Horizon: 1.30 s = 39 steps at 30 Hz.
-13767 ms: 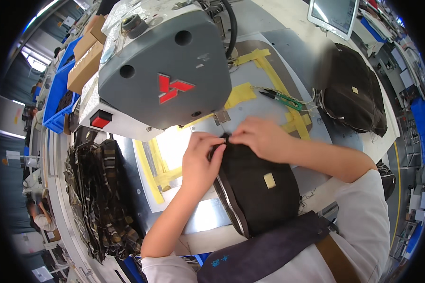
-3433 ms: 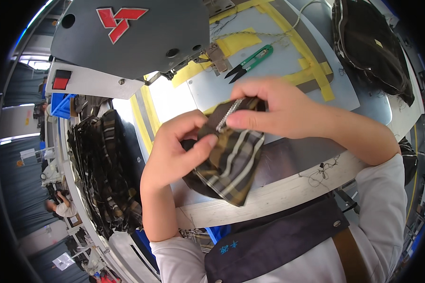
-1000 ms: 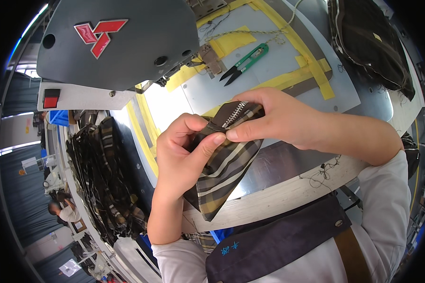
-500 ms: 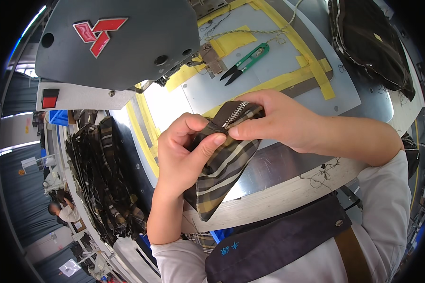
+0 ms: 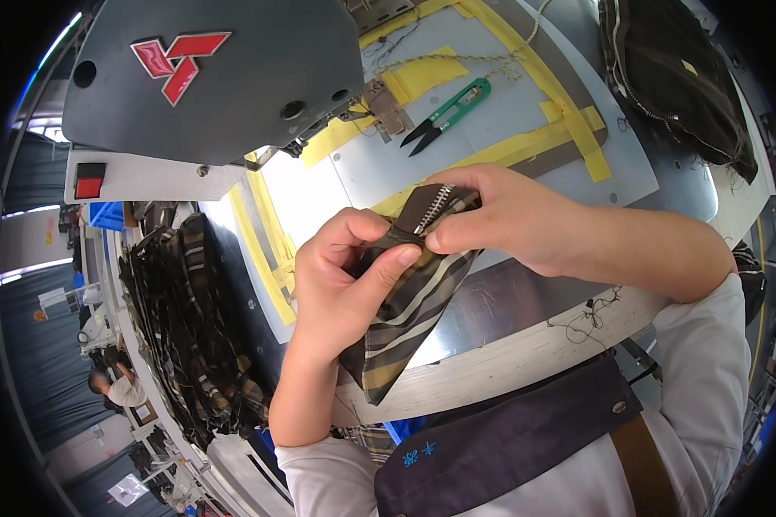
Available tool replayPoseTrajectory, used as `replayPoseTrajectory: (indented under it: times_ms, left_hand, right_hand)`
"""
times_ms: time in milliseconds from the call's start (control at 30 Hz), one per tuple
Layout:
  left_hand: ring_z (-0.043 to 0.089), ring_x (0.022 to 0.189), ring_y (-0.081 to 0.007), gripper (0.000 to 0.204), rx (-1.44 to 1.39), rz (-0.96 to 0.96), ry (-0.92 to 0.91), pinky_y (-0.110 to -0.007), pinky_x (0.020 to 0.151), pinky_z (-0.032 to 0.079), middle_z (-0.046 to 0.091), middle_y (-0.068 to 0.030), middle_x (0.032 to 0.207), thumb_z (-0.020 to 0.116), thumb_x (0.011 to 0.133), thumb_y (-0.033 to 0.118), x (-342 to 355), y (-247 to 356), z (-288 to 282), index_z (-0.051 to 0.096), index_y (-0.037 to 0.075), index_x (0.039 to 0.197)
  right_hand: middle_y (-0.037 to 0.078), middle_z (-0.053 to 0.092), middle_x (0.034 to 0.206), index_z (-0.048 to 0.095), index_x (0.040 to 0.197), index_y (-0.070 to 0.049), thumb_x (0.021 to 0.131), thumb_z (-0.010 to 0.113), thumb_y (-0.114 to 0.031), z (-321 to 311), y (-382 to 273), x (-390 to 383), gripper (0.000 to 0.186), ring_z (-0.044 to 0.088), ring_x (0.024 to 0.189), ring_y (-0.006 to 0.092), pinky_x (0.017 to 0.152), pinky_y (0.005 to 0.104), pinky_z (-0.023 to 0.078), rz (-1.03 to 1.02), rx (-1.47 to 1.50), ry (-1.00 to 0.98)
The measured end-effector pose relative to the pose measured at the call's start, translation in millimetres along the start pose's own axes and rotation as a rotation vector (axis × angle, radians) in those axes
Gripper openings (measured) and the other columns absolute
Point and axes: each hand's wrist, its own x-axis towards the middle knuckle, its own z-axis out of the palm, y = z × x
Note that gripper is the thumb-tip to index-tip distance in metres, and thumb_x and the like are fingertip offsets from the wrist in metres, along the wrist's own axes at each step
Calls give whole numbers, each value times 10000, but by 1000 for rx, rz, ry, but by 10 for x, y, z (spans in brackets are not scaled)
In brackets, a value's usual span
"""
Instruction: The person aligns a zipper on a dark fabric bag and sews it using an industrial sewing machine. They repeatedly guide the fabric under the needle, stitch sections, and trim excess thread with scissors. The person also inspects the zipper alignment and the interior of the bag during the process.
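Between my two hands is a dark plaid fabric piece [image 5: 414, 310] with a silver metal zipper [image 5: 438, 207] along its upper edge. My left hand [image 5: 345, 280] pinches the cloth between thumb and fingers near the lower end of the zipper teeth. From the other side my right hand [image 5: 491, 220] grips the zipper edge, its thumb close to the left thumb. A fold of dark cloth lies between the two thumbs. The rest of the piece hangs down to a point over the table's front edge. Most fingers of the right hand are hidden behind the cloth.
The grey sewing machine head [image 5: 211, 77] stands at the upper left. Green-handled thread snips [image 5: 448, 114] lie on the taped work plate [image 5: 526, 52]. Plaid pieces [image 5: 190, 327] are heaped at left, and a dark zippered piece [image 5: 677, 86] lies at upper right. Another person [image 5: 128, 388] sits far left.
My left hand has shifted slightly to the right, bringing the cloth's fold closer over the lower zipper end. The fabric is more bunched between the thumbs; both hands keep their grip.
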Motion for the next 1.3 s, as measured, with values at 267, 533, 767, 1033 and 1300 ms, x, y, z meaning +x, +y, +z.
replayPoseTrajectory:
  times_ms: [267,533,767,1033,1300]
  left_hand:
    - [573,747,-48,124,-126,-111,8,-195,672,461,650,-32,854,695,874,41,-11,-31,5,583,13,918]
    - [575,727,-49,134,-240,-182,-4,-192,662,462,662,-32,842,691,890,95,18,-33,-41,585,19,923]
    - [578,742,-51,129,-218,-148,-13,-194,673,465,662,-37,853,690,885,68,16,-35,-48,582,13,928]
    - [562,776,-51,134,-103,-103,5,-195,704,453,651,-36,887,685,884,61,-18,-47,34,580,8,948]
    - [514,714,-66,174,421,-5,140,-221,646,426,609,-4,793,677,894,149,-11,-55,91,632,-12,942]
  right_hand:
    - [17,631,907,631,1054,6,789,643,-85,10,-4,-9,281,554,828,78,766,249,445,-24,-80,40]
    - [50,655,995,600,1184,26,822,683,-119,-29,-4,12,399,583,897,103,827,268,463,-38,-66,-18]
    - [53,651,991,599,1174,31,832,668,-104,-7,-4,1,374,584,892,99,810,266,470,-22,-18,-11]
    - [15,624,893,618,1057,4,818,645,-92,-6,43,4,259,548,815,73,742,255,449,-36,-71,19]
    - [-2,553,769,596,919,-15,862,640,-158,-4,15,-10,160,486,724,56,640,231,406,-171,-510,139]
